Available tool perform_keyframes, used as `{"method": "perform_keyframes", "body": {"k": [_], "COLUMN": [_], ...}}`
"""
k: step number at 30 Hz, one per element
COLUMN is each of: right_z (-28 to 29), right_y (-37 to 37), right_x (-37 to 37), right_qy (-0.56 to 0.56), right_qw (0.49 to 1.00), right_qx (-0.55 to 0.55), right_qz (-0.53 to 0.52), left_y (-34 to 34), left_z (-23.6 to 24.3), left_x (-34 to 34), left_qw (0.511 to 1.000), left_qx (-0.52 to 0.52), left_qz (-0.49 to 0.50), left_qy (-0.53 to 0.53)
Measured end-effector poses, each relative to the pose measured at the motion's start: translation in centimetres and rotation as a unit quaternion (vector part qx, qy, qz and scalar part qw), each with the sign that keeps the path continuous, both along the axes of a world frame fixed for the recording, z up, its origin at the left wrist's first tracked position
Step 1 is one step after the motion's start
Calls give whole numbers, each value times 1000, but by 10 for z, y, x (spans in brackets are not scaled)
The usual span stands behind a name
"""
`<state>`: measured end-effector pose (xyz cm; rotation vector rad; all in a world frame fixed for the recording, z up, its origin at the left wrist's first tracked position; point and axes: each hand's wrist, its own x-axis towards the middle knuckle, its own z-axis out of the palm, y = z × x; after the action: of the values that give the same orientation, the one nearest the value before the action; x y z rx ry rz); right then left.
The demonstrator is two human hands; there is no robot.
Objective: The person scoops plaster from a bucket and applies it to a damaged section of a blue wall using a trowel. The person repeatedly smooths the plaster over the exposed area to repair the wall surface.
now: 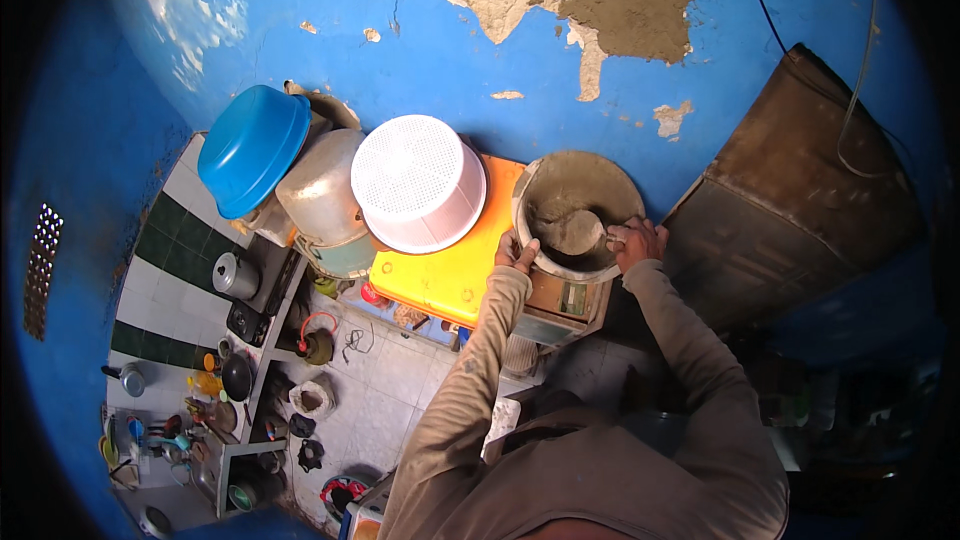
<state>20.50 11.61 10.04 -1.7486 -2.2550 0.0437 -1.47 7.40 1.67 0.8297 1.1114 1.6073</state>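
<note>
A grey, cement-smeared bucket (536,187) stands at the right end of the yellow surface, against the blue wall. Wet grey mortar (570,190) coats its inside. My left hand (517,252) grips the near left rim, thumb over the edge. At the right rim, my right hand (640,243) has its fingers closed at the edge of a rounded, mortar-coated tool (578,233) inside the bucket; its exact kind is hard to make out. Above, bare plaster and a darker patch of mortar (620,0) show on the wall (330,0).
Left of the bucket, an upturned white colander (410,180) sits on a yellow-orange top (430,285). Beyond it are a metal pot (325,185) and a blue basin (255,150). A brown-grey metal panel (790,200) leans at the right. Kitchenware crowds the lower left counter.
</note>
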Motion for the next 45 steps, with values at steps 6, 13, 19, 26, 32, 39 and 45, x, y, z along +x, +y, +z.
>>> {"method": "perform_keyframes", "body": {"k": [6,13,19,26,32,39,45], "right_z": [-9,-26,-13,-67,-61,-19,75], "right_y": [-1,3,-2,2,-2,-9,-19], "right_x": [7,22,46,62,60,76,70], "right_qy": [42,102,303,541,509,420,408], "right_qw": [998,991,952,839,860,905,902], "right_qx": [48,88,38,-49,-9,46,74], "right_qz": [0,-6,11,-25,-9,47,118], "left_y": [1,1,0,3,6,-37,-64], "left_z": [-14,-18,-16,-12,-40,-4,-38], "left_x": [-5,-4,-6,-4,-16,-6,-1], "left_qw": [999,999,999,999,994,991,988], "left_qx": [11,8,19,18,13,32,60], "left_qz": [-31,-21,-16,-27,-34,8,24], "left_qy": [8,41,33,9,104,126,144]}}
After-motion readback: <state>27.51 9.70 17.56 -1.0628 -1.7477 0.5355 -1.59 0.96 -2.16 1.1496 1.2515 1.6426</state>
